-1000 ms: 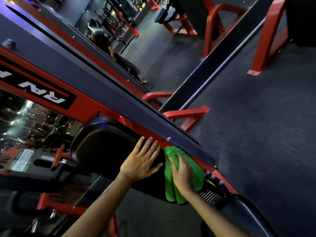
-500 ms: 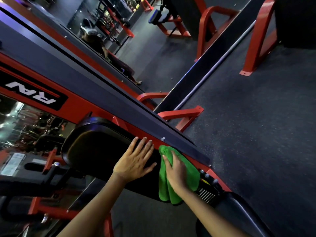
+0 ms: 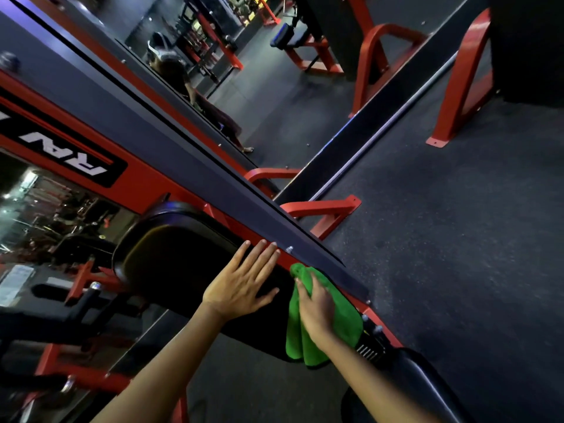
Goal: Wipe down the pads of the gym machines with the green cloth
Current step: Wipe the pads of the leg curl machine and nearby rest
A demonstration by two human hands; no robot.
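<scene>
While the left hand [image 3: 241, 285] is bracing the black pad [image 3: 171, 264] with flat, spread fingers, the right hand [image 3: 316, 306] beside it is pressing the green cloth [image 3: 345, 328] against the pad's lower end, probably needing even, overlapping strokes.

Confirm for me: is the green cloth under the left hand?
No: the green cloth lies under the right hand, while the left hand rests flat and bare on the black pad.
</scene>
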